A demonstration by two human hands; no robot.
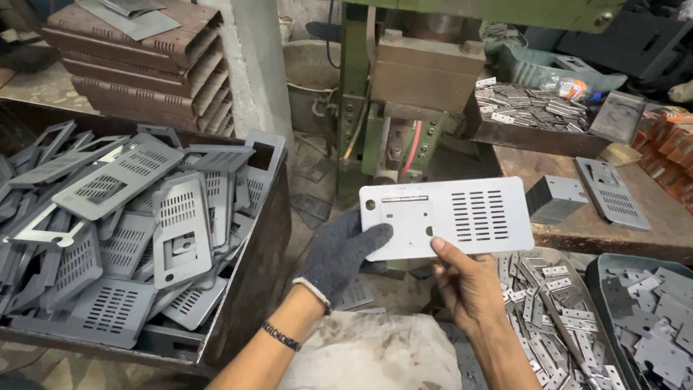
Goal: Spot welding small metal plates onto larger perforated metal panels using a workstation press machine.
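your left hand, in a dark grey knit glove, and your bare right hand hold one flat grey metal plate between them, level in front of you and above your lap. the gloved fingers close around the plate's left edge, thumb on the face beside a small round hole. the right hand pinches the lower edge near the middle, thumb tip on the face and the fingers behind it. the plate has a block of slots on its right half and a square cutout panel on its left.

to your left stands a rusty brown bin heaped with matching slotted plates. straight ahead, beyond the plate, is a green press. under your right hand sits a round tray full of small stamped pieces, and just beside it a dark tub with flat offcuts. on the bench to the right lie another slotted plate and a folded grey bracket.
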